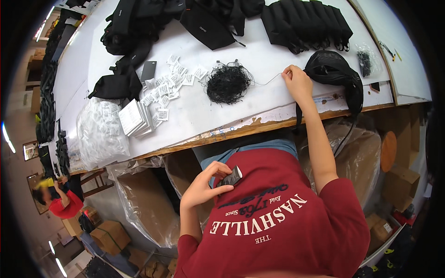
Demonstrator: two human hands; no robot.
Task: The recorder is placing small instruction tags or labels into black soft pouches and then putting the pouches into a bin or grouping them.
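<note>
In front of my waist, my left hand (207, 184) is closed around a small stack of dark tags (233, 177) with pale edges. My right hand (298, 83) reaches over the table and pinches a thin string (270, 82), which stretches to the right from a tangled heap of black strings (227, 83). Just right of that hand lies a black sling bag (328, 68), its strap hanging over the table's front edge. Left of the heap, many small white labels (174, 81) are scattered, with a single dark card (149, 70) behind them.
Stacked white booklets (134, 119) stand beside a clear bag of white labels (103, 132) at the left. Black bags (208, 28) and a row of black pouches (306, 23) fill the back. Plastic-lined cartons (146, 204) sit under the table. A person in red (67, 204) is far left.
</note>
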